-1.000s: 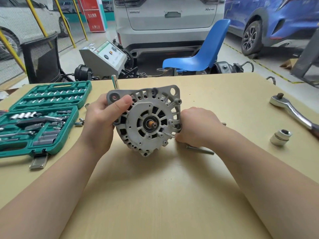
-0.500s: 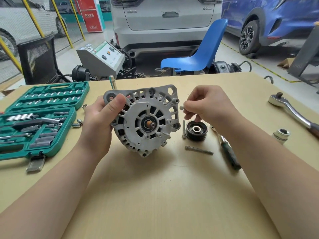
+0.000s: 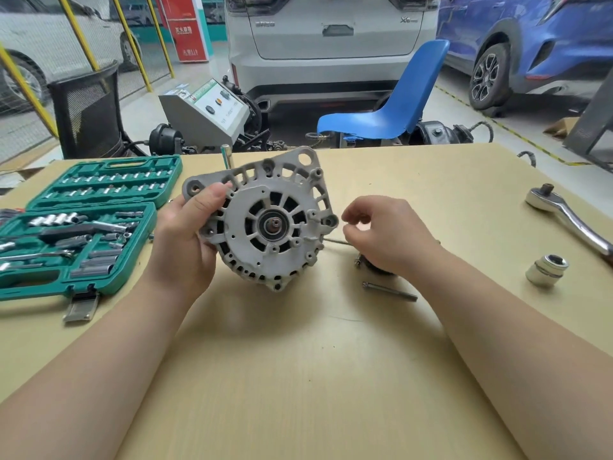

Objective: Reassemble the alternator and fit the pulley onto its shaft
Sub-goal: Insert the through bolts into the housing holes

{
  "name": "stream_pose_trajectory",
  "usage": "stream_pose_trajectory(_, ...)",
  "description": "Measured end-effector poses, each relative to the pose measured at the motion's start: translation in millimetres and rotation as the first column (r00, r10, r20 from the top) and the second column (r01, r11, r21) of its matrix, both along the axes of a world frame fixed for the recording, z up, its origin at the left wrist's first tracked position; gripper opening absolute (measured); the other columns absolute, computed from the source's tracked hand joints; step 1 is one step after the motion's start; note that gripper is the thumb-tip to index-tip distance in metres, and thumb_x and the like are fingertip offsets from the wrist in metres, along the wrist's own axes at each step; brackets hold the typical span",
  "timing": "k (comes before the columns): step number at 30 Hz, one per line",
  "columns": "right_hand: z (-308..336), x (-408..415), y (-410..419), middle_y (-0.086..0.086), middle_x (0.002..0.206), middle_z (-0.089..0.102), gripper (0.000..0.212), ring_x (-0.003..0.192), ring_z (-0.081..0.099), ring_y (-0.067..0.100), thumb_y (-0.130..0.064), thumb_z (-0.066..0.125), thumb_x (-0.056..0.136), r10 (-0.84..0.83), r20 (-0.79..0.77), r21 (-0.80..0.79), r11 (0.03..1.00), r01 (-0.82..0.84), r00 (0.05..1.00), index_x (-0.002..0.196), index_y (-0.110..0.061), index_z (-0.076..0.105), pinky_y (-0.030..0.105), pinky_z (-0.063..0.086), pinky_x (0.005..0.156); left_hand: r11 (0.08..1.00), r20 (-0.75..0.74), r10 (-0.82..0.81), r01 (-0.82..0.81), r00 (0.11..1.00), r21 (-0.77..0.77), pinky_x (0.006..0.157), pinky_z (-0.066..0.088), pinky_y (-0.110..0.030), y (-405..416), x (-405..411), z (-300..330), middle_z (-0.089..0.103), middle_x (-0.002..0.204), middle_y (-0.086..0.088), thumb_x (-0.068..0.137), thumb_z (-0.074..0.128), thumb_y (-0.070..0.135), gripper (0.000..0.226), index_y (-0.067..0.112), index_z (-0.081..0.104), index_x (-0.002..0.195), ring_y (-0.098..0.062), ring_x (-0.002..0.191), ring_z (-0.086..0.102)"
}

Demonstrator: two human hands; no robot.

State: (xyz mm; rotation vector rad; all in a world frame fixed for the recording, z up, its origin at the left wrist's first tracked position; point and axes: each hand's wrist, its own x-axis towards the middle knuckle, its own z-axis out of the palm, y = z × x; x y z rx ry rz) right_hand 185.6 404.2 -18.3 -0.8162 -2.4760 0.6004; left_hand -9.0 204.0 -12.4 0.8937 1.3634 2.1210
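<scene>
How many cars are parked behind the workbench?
3: a white car at far left, a white car's rear in the centre, and a blue car at right. More may sit out of view.

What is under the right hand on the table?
A dark round part peeks out below the right hand, with a thin bolt running beneath the fingers. The hand covers most of both, so neither can be identified fully.

one alternator (image 3: 268, 220), two hands, one socket set (image 3: 79, 224), one ratchet (image 3: 570, 217), one loose socket (image 3: 546, 270)
</scene>
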Motion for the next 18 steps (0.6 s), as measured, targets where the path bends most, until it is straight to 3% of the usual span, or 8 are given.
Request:
stream_pose_trajectory(3,-5.6,-3.1,-0.1,-0.009,0.122,0.067,0.027,0.121,0.052,0.020,-0.040,0.062,0.096,0.025,0.216,0.154,0.986,-0.059,0.976,0.120,-0.032,0.073,0.041,0.042,0.104,1.000,0.060,-0.030,0.030,0.998,-0.001,0.108,0.053,-0.047,-13.3,-11.5,-3.6,0.078,0.110,-0.006,0.099,0.059,0.031,0.028,0.016,0.081,0.109,-0.028,0.114,0.072)
stream_pose_trajectory(6,-10.6,-7.6,-2.9,-0.009,0.125,0.066,0.030,0.121,0.049,0.021,-0.049,0.057,0.097,-0.010,0.349,0.273,0.957,-0.092,0.937,0.116,-0.034,0.075,0.041,0.039,0.099,1.000,0.125,-0.017,0.016,0.992,0.010,0.116,0.047,-0.060,-22.6,-13.5,-3.4,0.065,0.128,-0.023,0.099,0.053,0.031,0.058,-0.007,0.057,0.142,-0.043,0.127,0.061)
stream_pose_trajectory(8,-11.9,-10.2,-5.0,-0.008,0.119,0.066,0.028,0.118,0.050,0.022,-0.050,0.056,0.099,-0.026,0.367,0.295,0.951,-0.091,0.930,0.110,-0.033,0.076,0.041,0.038,0.096,1.000,0.095,-0.021,0.020,0.995,0.016,0.110,0.051,-0.059,-23.5,-10.4,-2.7,0.065,0.127,-0.024,0.098,0.051,0.028,0.058,-0.012,0.054,0.141,-0.044,0.122,0.063)
stream_pose_trajectory(11,-10.1,-13.4,-7.9,-0.006,0.111,0.067,0.025,0.112,0.052,0.024,-0.046,0.055,0.101,-0.059,0.373,0.352,0.932,-0.083,0.926,0.104,-0.032,0.075,0.041,0.039,0.092,0.999,-0.021,-0.035,0.035,0.999,0.025,0.087,0.063,-0.041,-19.6,-2.5,1.3,0.078,0.102,-0.007,0.098,0.049,0.019,0.028,0.005,0.070,0.111,-0.029,0.097,0.075)
stream_pose_trajectory(13,-9.4,-15.1,-10.9,-0.005,0.105,0.069,0.024,0.107,0.052,0.025,-0.039,0.052,0.102,-0.077,0.378,0.417,0.904,-0.096,0.923,0.099,-0.029,0.074,0.040,0.039,0.089,0.998,-0.085,-0.042,0.045,0.996,0.032,0.082,0.063,-0.038,-17.6,2.2,1.9,0.080,0.098,-0.006,0.097,0.050,0.014,0.026,0.011,0.075,0.104,-0.028,0.094,0.077)
stream_pose_trajectory(16,-4.8,-13.9,-10.9,-0.001,0.097,0.071,0.021,0.098,0.056,0.027,-0.031,0.051,0.102,-0.060,0.248,0.382,0.923,-0.041,0.967,0.095,-0.023,0.070,0.040,0.041,0.085,0.998,-0.128,-0.057,0.062,0.990,0.033,0.077,0.063,-0.038,-15.7,7.4,5.6,0.079,0.098,-0.010,0.095,0.055,0.012,0.025,0.010,0.078,0.102,-0.030,0.090,0.077)
stream_pose_trajectory(18,0.8,-10.0,-5.5,-0.004,0.089,0.071,0.013,0.088,0.062,0.023,-0.027,0.060,0.101,-0.056,-0.048,0.148,0.987,0.062,0.997,0.098,-0.020,0.070,0.036,0.044,0.077,0.999,-0.133,-0.039,0.042,0.990,0.016,0.076,0.063,-0.043,-14.3,10.5,8.7,0.078,0.100,-0.017,0.089,0.068,0.016,0.023,0.002,0.074,0.105,-0.037,0.090,0.076)
